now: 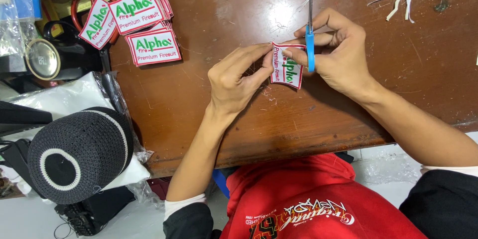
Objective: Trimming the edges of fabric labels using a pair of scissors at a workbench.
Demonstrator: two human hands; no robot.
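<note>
left hand (pixel 234 82) and right hand (pixel 336 54) both pinch a white embroidered patch (pixel 288 67) above the brown table (pixel 209 104); the right also grips small blue-handled scissors (pixel 309 37). a patch stack (pixel 144 24) lies far left.

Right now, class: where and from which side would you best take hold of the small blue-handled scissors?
Probably the blue handle of the scissors, from the right, as the right hand does: the thin metal blades point away across the brown wooden table.

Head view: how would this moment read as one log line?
left hand: pinches patch | right hand: patch, blue snips | patch pile: table
</note>
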